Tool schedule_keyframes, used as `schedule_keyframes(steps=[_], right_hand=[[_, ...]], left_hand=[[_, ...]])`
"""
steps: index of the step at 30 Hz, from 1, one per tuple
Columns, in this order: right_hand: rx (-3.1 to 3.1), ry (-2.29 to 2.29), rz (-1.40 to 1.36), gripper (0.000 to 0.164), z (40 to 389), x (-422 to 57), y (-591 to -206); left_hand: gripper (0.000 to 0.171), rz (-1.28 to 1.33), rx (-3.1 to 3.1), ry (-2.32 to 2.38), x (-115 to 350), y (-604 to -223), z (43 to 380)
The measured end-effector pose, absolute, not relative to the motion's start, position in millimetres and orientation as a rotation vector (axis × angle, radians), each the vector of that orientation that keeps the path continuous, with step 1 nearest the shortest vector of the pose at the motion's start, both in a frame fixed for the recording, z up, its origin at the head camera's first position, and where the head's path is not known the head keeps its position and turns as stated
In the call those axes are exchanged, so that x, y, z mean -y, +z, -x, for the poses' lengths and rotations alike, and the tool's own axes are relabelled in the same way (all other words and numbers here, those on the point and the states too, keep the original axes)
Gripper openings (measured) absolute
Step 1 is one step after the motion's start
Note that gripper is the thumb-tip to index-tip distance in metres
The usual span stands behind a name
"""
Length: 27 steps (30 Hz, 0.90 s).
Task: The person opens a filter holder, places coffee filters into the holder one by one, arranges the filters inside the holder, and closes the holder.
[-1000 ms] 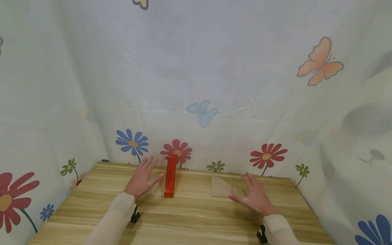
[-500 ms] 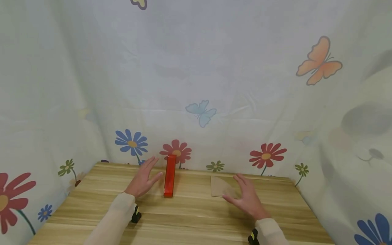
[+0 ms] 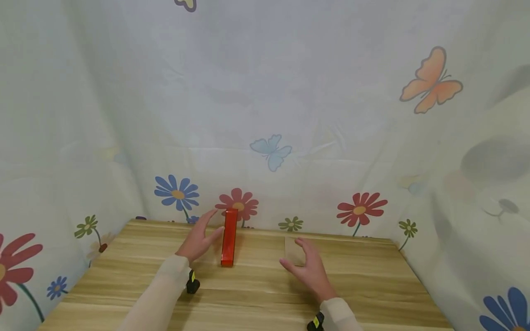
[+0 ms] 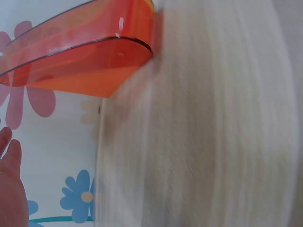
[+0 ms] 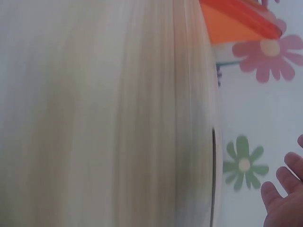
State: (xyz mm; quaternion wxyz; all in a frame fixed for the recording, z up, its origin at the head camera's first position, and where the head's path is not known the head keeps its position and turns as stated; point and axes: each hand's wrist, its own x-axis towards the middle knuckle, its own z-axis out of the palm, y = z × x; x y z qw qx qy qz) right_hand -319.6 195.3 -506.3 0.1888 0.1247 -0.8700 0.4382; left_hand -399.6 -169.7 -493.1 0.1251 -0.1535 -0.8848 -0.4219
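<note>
A tall translucent red box (image 3: pixel 229 241) stands on the table, left of its middle. My left hand (image 3: pixel 198 240) is at the box's left, fingers extended and thumb spread towards it. Whether the thumb touches the box I cannot tell. In the left wrist view the red box (image 4: pixel 94 47) fills the upper left, with part of the left hand (image 4: pixel 12 184) below. My right hand (image 3: pixel 311 270) hovers at a thin tan quarter-round piece (image 3: pixel 291 250), hiding much of it. Its thumb and fingers are spread, holding nothing. Fingers of the right hand (image 5: pixel 286 198) show at the right wrist view's edge.
The wood-grain table (image 3: pixel 248 299) runs back to a pale curtain (image 3: pixel 265 82) printed with flowers and butterflies. The curtain hangs behind the table and along both sides. Black wrist devices sit at both cuffs.
My right hand has moved left, now covering more of the tan piece. My left hand has shifted slightly right, closer to the red box. The box and tan piece stay in place.
</note>
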Motion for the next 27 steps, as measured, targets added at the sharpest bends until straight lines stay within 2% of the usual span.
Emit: schedule_keyframes(steps=[15,22,27], right_hand=[[2.302,1.489,-0.324,0.069,319,-137,-517],[2.274,1.529,-0.294,0.072,318,-110,-518],[2.263,1.593,-0.278,0.073,319,-89,-519]], left_hand=[[0.085,0.367,2.515,-1.555,157,-485,412],[0.073,0.331,2.539,-1.648,151,-480,422],[0.072,0.286,2.588,-1.658,148,-475,427]])
